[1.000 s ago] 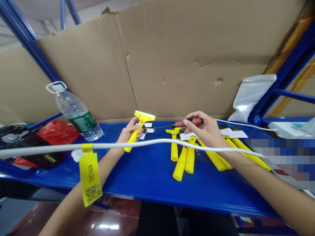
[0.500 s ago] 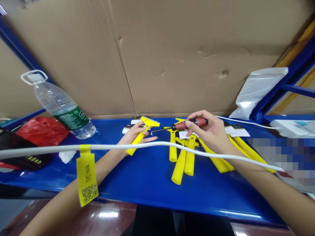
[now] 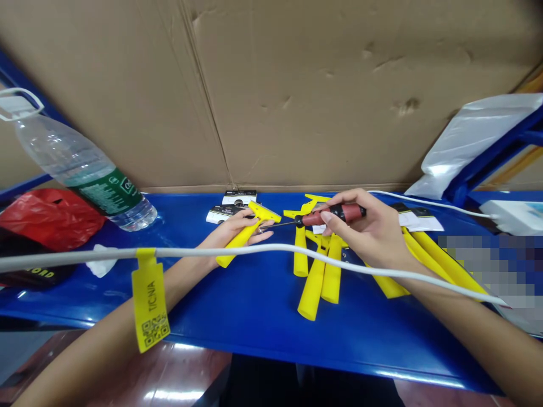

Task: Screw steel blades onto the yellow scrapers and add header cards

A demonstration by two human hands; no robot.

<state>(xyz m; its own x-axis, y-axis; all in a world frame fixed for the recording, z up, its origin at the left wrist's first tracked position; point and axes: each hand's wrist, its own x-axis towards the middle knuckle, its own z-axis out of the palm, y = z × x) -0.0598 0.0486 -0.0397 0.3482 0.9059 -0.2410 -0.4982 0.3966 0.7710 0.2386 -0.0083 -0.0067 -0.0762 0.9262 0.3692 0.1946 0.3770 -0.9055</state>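
Observation:
My left hand (image 3: pixel 231 230) grips a yellow scraper (image 3: pixel 240 243), its wide head up and its handle slanting down to the left. A red and black screwdriver (image 3: pixel 333 215) lies in my right hand (image 3: pixel 373 226), its thin shaft pointing left. The shaft's tip reaches the fingers of my left hand, just below the scraper head; whether it touches the scraper I cannot tell. Several yellow scrapers (image 3: pixel 311 285) lie on the blue table (image 3: pixel 250 308) below the screwdriver. More yellow handles (image 3: pixel 441 260) are partly hidden behind my right wrist.
Black and white packets (image 3: pixel 224 213) lie at the table's back edge. On the left are a water bottle (image 3: pixel 91 172), a red bag (image 3: pixel 46 220) and crumpled tissue (image 3: pixel 100 261). A white cable (image 3: pixel 212 252) with a yellow tag (image 3: pixel 150 302) crosses the view. Cardboard (image 3: pixel 297 102) stands behind.
The camera view has shifted, with the bottle now nearer the left edge. The screwdriver's tip is closer to the scraper in my left hand. Both hands keep their holds.

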